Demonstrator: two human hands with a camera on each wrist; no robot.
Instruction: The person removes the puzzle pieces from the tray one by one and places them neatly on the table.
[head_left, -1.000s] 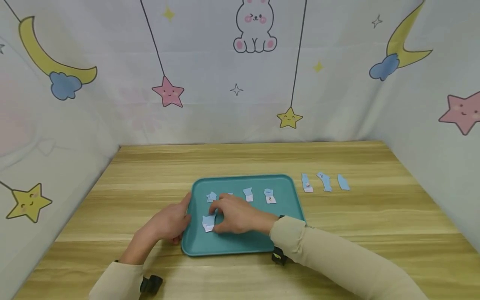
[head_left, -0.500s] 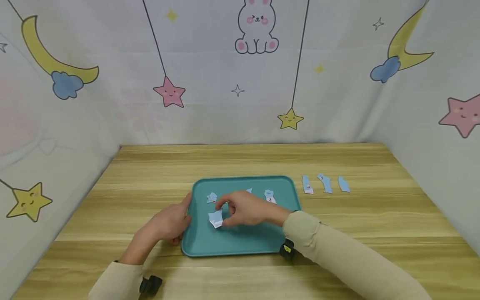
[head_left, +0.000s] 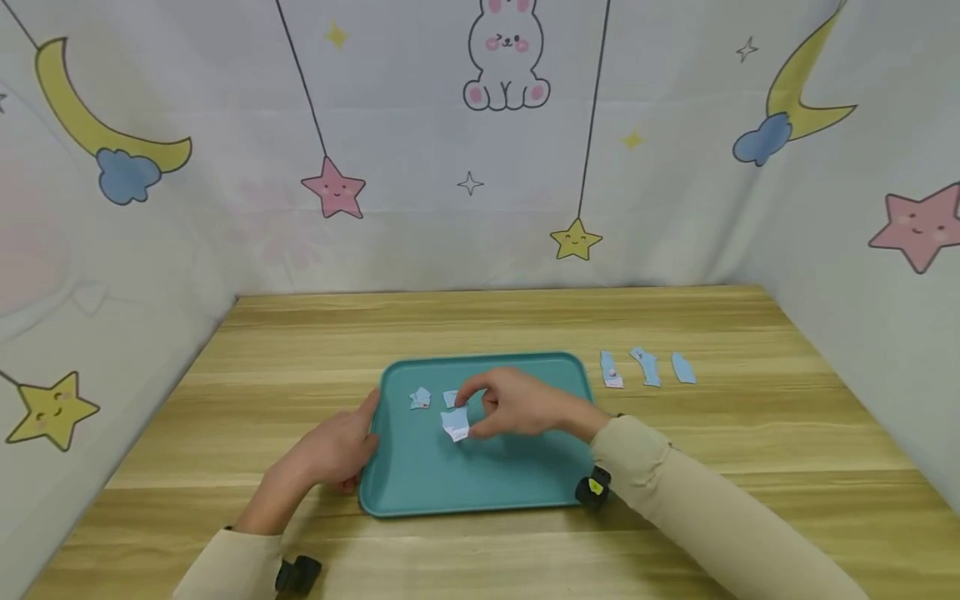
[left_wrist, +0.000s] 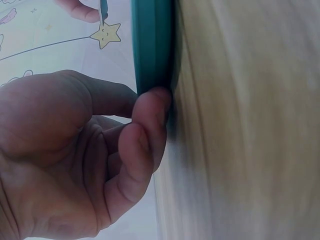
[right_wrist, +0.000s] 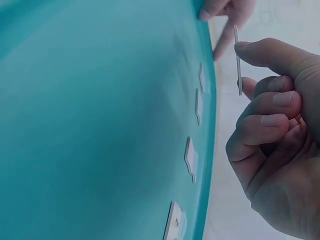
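My right hand [head_left: 517,402] pinches a thin light-blue and white puzzle piece [head_left: 455,423] between thumb and index finger. In the right wrist view the held puzzle piece [right_wrist: 238,65] appears edge-on, raised above the teal tray [right_wrist: 100,125], the other fingers curled beneath. My left hand [head_left: 337,446] grips the left rim of the tray [head_left: 450,492]; in the left wrist view its curled fingertips meet the tray's edge [left_wrist: 155,45]. Along the tray's far part lie a small puzzle piece [head_left: 421,398] and another piece [head_left: 450,398], partly covered by the right hand. Two more pieces [right_wrist: 190,155] show in the right wrist view.
Right of the tray, on the wood-grain table [head_left: 300,333], lie three loose pieces: one blue and white [head_left: 611,369], one bent [head_left: 646,367] and one plain blue [head_left: 683,367]. A printed cloth backdrop [head_left: 420,233] encloses the table at the back and sides.
My right hand has lifted the puzzle piece from low on the tray's left part and carried it right and farther back. The left hand stays at the tray's rim.
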